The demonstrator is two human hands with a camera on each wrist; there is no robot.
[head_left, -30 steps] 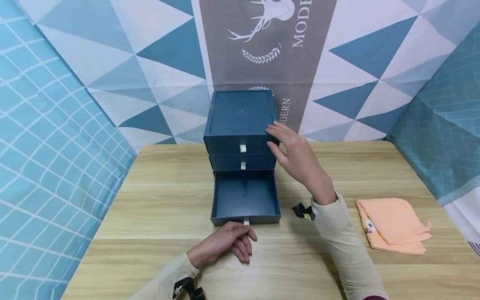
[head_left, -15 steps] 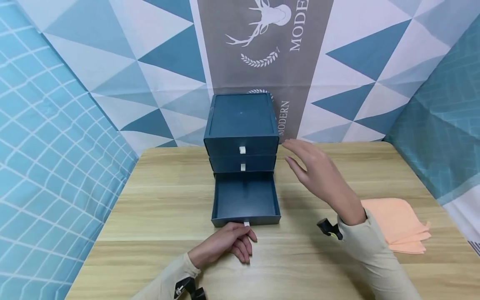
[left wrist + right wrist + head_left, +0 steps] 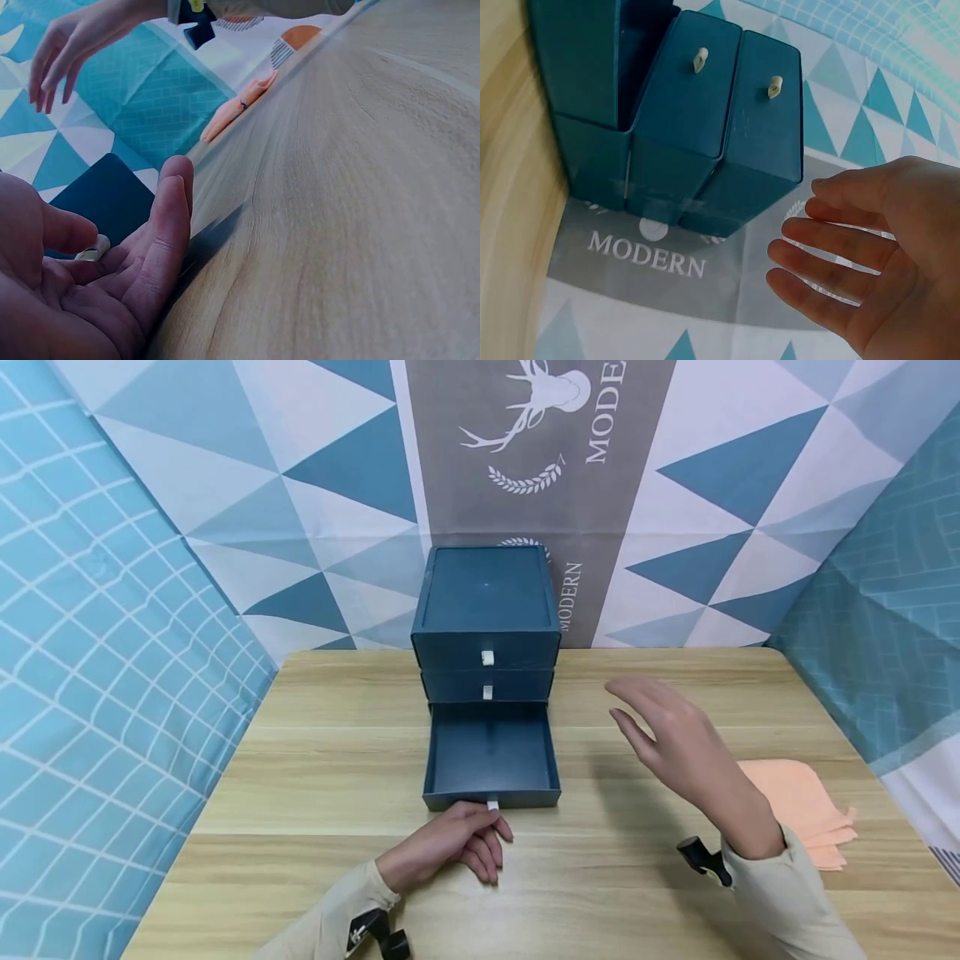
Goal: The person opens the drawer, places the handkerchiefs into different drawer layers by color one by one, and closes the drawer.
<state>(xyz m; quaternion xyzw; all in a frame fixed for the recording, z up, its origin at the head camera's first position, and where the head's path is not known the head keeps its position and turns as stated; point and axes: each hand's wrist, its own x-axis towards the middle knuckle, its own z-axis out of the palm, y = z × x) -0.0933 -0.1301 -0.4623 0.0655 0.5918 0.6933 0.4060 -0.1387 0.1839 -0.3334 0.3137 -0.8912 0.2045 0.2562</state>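
So we've got this little dark teal drawer box (image 3: 486, 610) sitting at the back middle of the tabletop (image 3: 315, 777), up against the patterned backdrop (image 3: 675, 485). It has three drawers, and the bottom drawer (image 3: 491, 756) is pulled well out toward us, with nothing visible inside it. The top two are pushed in, each with a small pale pull tab (image 3: 487, 657) on the front.

Our left hand (image 3: 450, 847) rests on the tabletop right at the open drawer's front. Its grip is a light pinch: in the left wrist view the thumb and fingers curl around the drawer's tab (image 3: 93, 248). Our right hand (image 3: 682, 743) hangs in the air to the right of the box, fingers straight and spread, holding nothing and touching nothing.

As for how it'll handle, we'd guess covered cardboard: matte, flat panels, crisp square corners. It's probably light and fairly stiff, but the sort of thing that slides around if you tug a drawer without bracing the body. The tabs look like thin ribbon or soft loops, so pinch them and pull straight; yanking sideways could tear one. For the body, the flat top or the side walls seem the best place to steady it.

There's also a folded peach cloth (image 3: 806, 806) lying on the right of the tabletop, soft and floppy-looking, well apart from the box. The tabletop itself is pale wood grain and looks smooth.
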